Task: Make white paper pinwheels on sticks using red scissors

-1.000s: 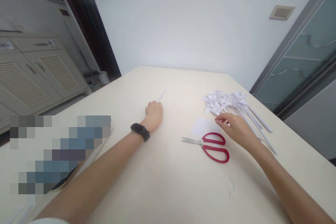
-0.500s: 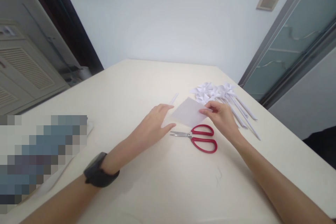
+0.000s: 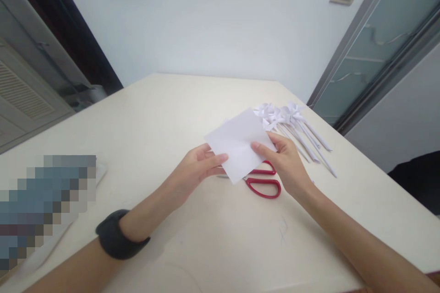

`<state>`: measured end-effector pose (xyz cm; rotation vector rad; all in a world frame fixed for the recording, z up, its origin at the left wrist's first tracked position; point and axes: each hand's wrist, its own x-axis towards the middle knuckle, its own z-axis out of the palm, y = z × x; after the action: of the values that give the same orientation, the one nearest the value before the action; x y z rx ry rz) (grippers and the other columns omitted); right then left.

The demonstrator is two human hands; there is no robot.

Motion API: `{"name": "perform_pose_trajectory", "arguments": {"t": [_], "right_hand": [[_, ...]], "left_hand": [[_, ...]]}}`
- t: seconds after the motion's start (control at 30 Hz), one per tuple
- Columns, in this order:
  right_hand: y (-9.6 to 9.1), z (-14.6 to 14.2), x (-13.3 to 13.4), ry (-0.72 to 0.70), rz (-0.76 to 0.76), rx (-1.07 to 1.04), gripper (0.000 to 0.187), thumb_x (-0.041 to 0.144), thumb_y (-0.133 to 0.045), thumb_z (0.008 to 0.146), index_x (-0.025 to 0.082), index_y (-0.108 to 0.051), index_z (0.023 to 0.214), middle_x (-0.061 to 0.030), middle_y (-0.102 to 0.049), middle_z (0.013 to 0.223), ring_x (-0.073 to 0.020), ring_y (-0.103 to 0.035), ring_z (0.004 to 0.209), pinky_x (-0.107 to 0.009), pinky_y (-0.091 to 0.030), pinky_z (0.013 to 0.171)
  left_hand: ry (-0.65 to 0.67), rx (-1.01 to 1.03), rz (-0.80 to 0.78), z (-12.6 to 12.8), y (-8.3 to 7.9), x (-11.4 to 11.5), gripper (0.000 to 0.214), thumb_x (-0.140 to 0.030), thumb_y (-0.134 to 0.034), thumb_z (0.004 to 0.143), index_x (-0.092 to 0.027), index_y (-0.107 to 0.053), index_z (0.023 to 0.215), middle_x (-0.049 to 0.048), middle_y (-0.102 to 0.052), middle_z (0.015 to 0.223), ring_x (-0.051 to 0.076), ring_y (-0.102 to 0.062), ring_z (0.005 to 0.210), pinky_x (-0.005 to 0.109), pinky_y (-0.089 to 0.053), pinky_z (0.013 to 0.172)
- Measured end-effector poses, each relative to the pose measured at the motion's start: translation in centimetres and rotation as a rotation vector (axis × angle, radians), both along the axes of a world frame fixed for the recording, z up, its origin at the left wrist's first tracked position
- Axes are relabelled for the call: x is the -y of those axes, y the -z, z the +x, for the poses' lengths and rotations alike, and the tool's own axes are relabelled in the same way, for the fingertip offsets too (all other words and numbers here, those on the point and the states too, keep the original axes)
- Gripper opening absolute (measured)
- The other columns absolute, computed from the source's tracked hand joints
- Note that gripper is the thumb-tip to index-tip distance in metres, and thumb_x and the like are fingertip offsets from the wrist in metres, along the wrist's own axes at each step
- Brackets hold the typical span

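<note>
A square sheet of white paper (image 3: 237, 135) is held above the table between both hands, tilted with one corner pointing down. My left hand (image 3: 199, 165) pinches its left edge, thumb on the face of the sheet and fingers behind. On the opposite edge, my right hand (image 3: 283, 151) grips the paper the same way, thumb on top. Below the sheet lies a pair of scissors (image 3: 264, 189) with red handles; the paper covers part of the blades and the upper handle. Just beyond my right hand are several white paper pinwheels (image 3: 270, 114) on rolled paper sticks.
The cream table (image 3: 165, 105) reaches back to a pale wall. A blurred-out, pixelated item (image 3: 48, 201) lies at the left edge. Faint marks show on the tabletop near the front. At the right stands a cabinet with glass panels (image 3: 371, 50).
The sheet has been lifted off the table and turned towards me. My left hand, open before, has closed on its left edge. The view has shifted slightly.
</note>
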<state>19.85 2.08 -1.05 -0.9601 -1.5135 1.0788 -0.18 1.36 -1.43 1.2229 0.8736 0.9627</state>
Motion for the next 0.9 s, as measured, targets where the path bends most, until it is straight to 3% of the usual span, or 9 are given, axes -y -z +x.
{"name": "perform_pose_trajectory", "arguments": {"t": [0.07, 0.2, 0.33, 0.43, 0.63, 0.9], "right_hand": [[0.1, -0.2, 0.1, 0.02, 0.032, -0.013, 0.022, 0.03, -0.055, 0.085, 0.02, -0.064, 0.102, -0.0022, -0.065, 0.093, -0.016, -0.06, 0.082, -0.027, -0.049, 0.071], [-0.3, 0.1, 0.2, 0.017, 0.203, 0.248, 0.035, 0.019, -0.053, 0.085, 0.024, -0.058, 0.119, -0.0012, -0.066, 0.1, -0.0172, -0.061, 0.088, -0.028, -0.049, 0.074], [-0.6, 1.2, 0.0, -0.156, 0.553, 0.499, 0.049, 0.005, -0.036, 0.087, 0.028, -0.053, 0.127, -0.0013, -0.055, 0.131, -0.0175, -0.051, 0.119, -0.033, -0.043, 0.096], [-0.2, 1.8, -0.5, -0.216, 0.768, 0.695, 0.057, 0.0, -0.036, 0.083, 0.029, -0.049, 0.131, -0.0024, -0.043, 0.142, -0.0163, -0.047, 0.125, -0.033, -0.042, 0.099], [0.6, 1.9, -0.8, -0.149, 0.803, 0.866, 0.059, -0.001, -0.038, 0.082, 0.025, -0.044, 0.134, -0.004, -0.042, 0.143, -0.0157, -0.049, 0.123, -0.029, -0.046, 0.095], [0.3, 1.8, -0.7, -0.142, 0.874, 1.087, 0.053, 0.008, -0.038, 0.087, 0.024, -0.039, 0.137, -0.0054, -0.038, 0.145, -0.0222, -0.052, 0.118, -0.036, -0.051, 0.085]], "left_hand": [[0.073, -0.018, -0.085, 0.3, 0.1, 0.1, 0.038, -0.033, -0.06, 0.082, -0.016, -0.06, 0.116, 0.0106, -0.068, 0.112, 0.023, -0.066, 0.094, 0.033, -0.053, 0.083], [0.1, -0.193, -0.135, 0.5, 0.2, 0.3, 0.032, -0.035, -0.063, 0.08, -0.012, -0.066, 0.102, 0.01, -0.072, 0.092, 0.021, -0.071, 0.075, 0.03, -0.055, 0.073], [0.131, -0.154, -0.114, 0.4, 0.0, 0.5, 0.03, -0.035, -0.06, 0.083, -0.017, -0.065, 0.107, 0.0073, -0.072, 0.096, 0.02, -0.071, 0.075, 0.029, -0.056, 0.072], [0.17, -0.107, -0.088, 0.3, -0.1, 0.6, 0.027, -0.031, -0.056, 0.086, -0.019, -0.065, 0.109, 0.006, -0.072, 0.101, 0.018, -0.07, 0.077, 0.028, -0.056, 0.074], [0.215, -0.076, -0.123, 0.3, -0.6, 0.7, 0.026, -0.027, -0.055, 0.087, -0.018, -0.066, 0.108, 0.0069, -0.07, 0.108, 0.02, -0.07, 0.085, 0.028, -0.055, 0.078], [0.24, -0.018, -0.245, 0.4, -1.9, 0.9, 0.022, -0.017, -0.052, 0.085, -0.016, -0.069, 0.099, 0.0075, -0.071, 0.107, 0.023, -0.067, 0.098, 0.032, -0.048, 0.093]]}}
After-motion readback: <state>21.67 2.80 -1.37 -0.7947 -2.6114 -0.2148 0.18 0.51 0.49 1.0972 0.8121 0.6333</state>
